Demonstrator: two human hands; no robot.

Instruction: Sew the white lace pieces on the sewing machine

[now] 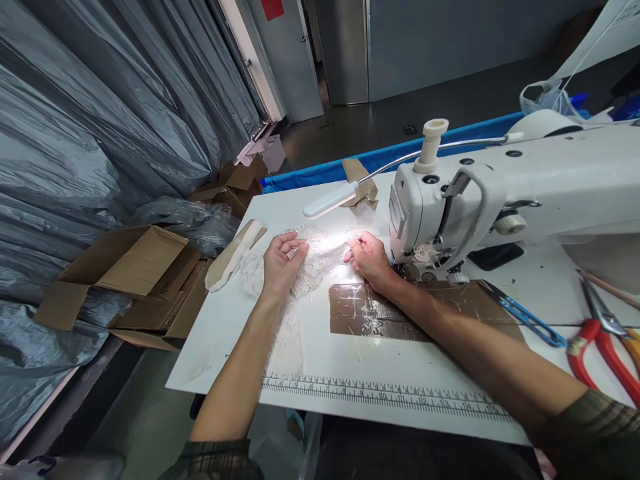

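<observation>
White lace fabric [316, 268] lies bunched on the sewing table, lit brightly by the lamp. My left hand [284, 259] pinches its upper left part between thumb and fingers. At the other end, my right hand [367, 257] has its fingers closed on the lace edge, close to the needle area of the white sewing machine [415, 207]. The stretch between my hands is partly washed out by glare. A paler length of the fabric [286, 340] hangs down the table beside my left forearm.
A lamp [331, 200] on a bendable neck reaches over the fabric. Brown tape [365, 312] covers part of the table [320, 357]. Blue-handled snips [535, 320] and red-handled scissors [583, 350] lie at right. A rolled white bundle [235, 257] is at left, with cardboard boxes [143, 260] beyond.
</observation>
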